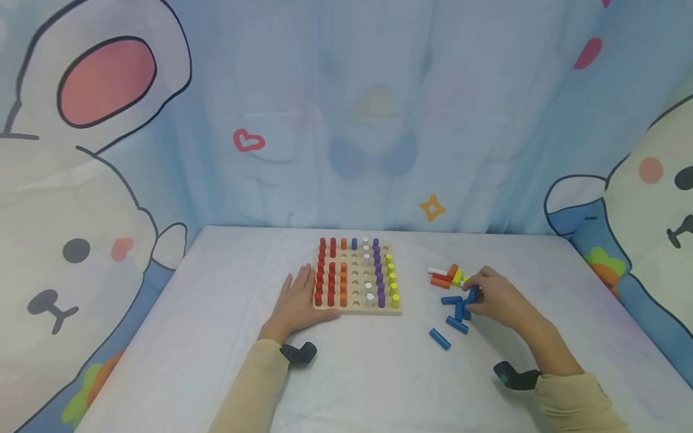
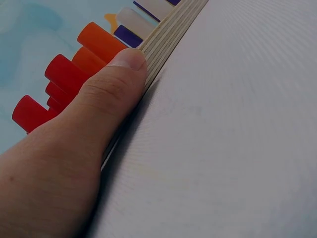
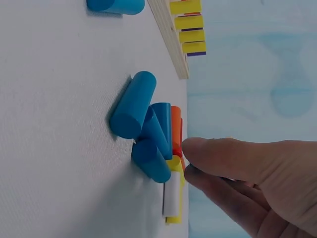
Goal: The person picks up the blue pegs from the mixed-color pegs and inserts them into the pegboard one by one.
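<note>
Blue pegs (image 1: 457,325) lie loose on white cloth (image 1: 379,373) right of centre in the head view, close below a small pile of white, red, orange and yellow pegs (image 1: 441,280). The wooden board (image 1: 360,311) sits at the middle of that frame, its upright pegs in columns: red at the left, then orange, a single blue one at the top, white, purple, and yellow at the right. The left hand (image 1: 298,300) rests unclenched against the board's left side, fingers outstretched, thumb along the lower edge. Only the left wrist view shows that edge close up, its layered lines running to the upper right under the thumb tip, with red and orange pegs standing behind the thumb. The right hand (image 1: 498,300), right of centre in the head view, bends over the blue pegs, and one blue peg there appears right at its fingertips. From the right wrist, thumb and forefinger show a narrow gap beside the pile, with no peg seen between them, so whether it grasps one cannot be told. That view also brings out the white peg lying against a yellow one, low in the frame, partly hidden from the head camera by the hand.
</note>
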The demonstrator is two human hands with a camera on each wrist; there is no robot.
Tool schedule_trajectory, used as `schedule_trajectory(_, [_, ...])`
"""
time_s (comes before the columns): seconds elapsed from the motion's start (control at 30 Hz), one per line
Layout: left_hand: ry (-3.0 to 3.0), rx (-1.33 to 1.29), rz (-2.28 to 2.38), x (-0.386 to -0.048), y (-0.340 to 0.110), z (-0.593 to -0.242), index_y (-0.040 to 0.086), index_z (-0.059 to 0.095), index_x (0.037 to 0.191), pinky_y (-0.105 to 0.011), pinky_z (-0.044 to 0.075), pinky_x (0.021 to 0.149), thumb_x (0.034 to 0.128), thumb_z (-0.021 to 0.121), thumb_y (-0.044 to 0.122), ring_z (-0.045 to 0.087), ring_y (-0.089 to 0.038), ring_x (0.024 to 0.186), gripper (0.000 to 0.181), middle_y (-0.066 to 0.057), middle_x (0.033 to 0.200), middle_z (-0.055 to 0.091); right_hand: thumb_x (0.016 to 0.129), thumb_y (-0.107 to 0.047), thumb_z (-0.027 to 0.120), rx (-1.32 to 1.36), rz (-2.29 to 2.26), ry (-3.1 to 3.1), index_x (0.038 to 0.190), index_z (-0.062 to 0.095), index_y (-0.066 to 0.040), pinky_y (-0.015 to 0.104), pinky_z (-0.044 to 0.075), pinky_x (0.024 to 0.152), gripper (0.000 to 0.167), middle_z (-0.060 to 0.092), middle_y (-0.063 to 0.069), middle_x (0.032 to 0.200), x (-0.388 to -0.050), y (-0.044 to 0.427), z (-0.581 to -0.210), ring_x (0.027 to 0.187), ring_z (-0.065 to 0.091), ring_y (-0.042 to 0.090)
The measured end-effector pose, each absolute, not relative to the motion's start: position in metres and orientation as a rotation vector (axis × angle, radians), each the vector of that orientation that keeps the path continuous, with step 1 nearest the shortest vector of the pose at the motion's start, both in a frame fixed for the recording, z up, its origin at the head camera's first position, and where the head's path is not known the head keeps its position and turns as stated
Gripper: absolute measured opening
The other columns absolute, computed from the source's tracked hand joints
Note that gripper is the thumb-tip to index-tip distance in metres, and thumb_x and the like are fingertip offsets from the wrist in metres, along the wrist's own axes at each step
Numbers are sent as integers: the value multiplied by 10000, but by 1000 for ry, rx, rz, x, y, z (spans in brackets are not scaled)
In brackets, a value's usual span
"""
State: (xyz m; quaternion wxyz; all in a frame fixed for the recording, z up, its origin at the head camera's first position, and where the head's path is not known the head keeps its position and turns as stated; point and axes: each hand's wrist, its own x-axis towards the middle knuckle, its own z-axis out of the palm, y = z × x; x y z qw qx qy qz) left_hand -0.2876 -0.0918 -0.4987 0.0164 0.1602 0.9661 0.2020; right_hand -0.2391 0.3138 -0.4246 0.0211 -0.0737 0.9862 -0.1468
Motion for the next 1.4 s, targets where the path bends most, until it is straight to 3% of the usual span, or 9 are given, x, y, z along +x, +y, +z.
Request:
schedule_trajectory(0.17, [3005, 503, 621, -288, -91, -500, 81, 121, 1528, -436, -10, 1220, 660, 508, 862, 32, -178, 1495, 1231, -44, 1615, 80, 759, -111, 784, -209, -452, 3124, 979, 719, -34, 412, 574, 765, 241, 566, 174, 1018, -239, 308, -422, 838, 560, 245])
schedule_trajectory(0.4, [3005, 496, 647, -288, -92, -500, 77, 131, 1527, -436, -7, 1220, 657, 531, 850, 42, -179, 1495, 1230, -49, 1613, 96, 831, -67, 707, -234, -436, 3191, 1073, 701, 6, 448, 565, 796, 253, 616, 194, 1030, -242, 297, -419, 906, 594, 314])
schedule_trajectory(0.63, [3007, 489, 639, -288, -92, -499, 75, 138, 1526, -446, 1, 1219, 659, 530, 849, 51, -189, 1495, 1226, -56, 1612, 109, 862, -104, 686, -231, -619, 3222, 1155, 623, 10, 420, 572, 736, 321, 648, 195, 1015, -247, 287, -418, 858, 612, 288])
schedule_trajectory(0.77, [3011, 492, 638, -288, -93, -500, 74, 140, 1526, -444, 5, 1220, 657, 524, 854, 54, -188, 1494, 1229, -55, 1611, 110, 857, -186, 704, -144, -720, 3194, 1090, 621, -35, 377, 565, 678, 290, 679, 174, 1001, -252, 280, -418, 809, 614, 252])
schedule_trajectory(0.87, [3011, 498, 636, -289, -92, -501, 78, 139, 1526, -442, 6, 1220, 654, 518, 861, 52, -184, 1494, 1231, -50, 1612, 107, 852, -159, 705, -144, -719, 3217, 1060, 671, -31, 370, 553, 662, 246, 692, 171, 993, -255, 276, -416, 789, 607, 237])
schedule_trajectory(1.13, [3012, 495, 625, -290, -90, -503, 82, 132, 1528, -438, -1, 1220, 649, 507, 870, 44, -183, 1495, 1239, -47, 1613, 102, 902, -6, 595, -245, -627, 3228, 1201, 636, 7, 516, 522, 888, 302, 643, 223, 1179, -260, 267, -411, 1082, 592, 396])
schedule_trajectory(1.4, [3013, 488, 618, -291, -92, -504, 89, 121, 1529, -429, -3, 1220, 647, 488, 883, 38, -172, 1494, 1243, -37, 1614, 91, 936, -125, 593, -196, -716, 3177, 1273, 574, -34, 459, 553, 861, 349, 652, 193, 1171, -272, 253, -406, 1022, 624, 332])
